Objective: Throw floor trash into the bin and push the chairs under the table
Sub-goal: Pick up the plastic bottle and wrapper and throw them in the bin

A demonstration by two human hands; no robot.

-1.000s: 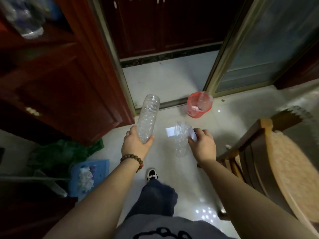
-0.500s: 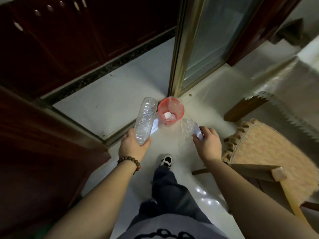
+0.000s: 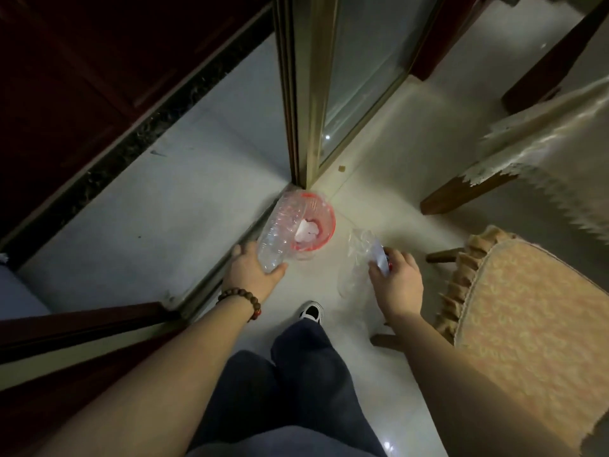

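Note:
A small red bin (image 3: pixel 324 211) stands on the pale floor at the foot of a sliding door frame, with white paper inside it. My left hand (image 3: pixel 252 270) grips a clear plastic bottle (image 3: pixel 280 230) by its base; the bottle's far end reaches over the bin's left rim. My right hand (image 3: pixel 397 278) holds a crumpled clear plastic bottle (image 3: pixel 357 250) with a white label, just right of the bin. A wooden chair with a patterned seat cushion (image 3: pixel 534 321) stands at my right.
The brass sliding door frame (image 3: pixel 303 94) rises straight behind the bin. Dark wooden cabinets (image 3: pixel 82 61) line the left. A table with a fringed cloth (image 3: pixel 553 136) and its wooden leg (image 3: pixel 461 192) lie at the right. My foot (image 3: pixel 311 311) is just before the bin.
I have stepped closer to the bin and lean over it. The left hand's bottle moved from beside the bin to over its rim. The right hand still holds its crumpled bottle.

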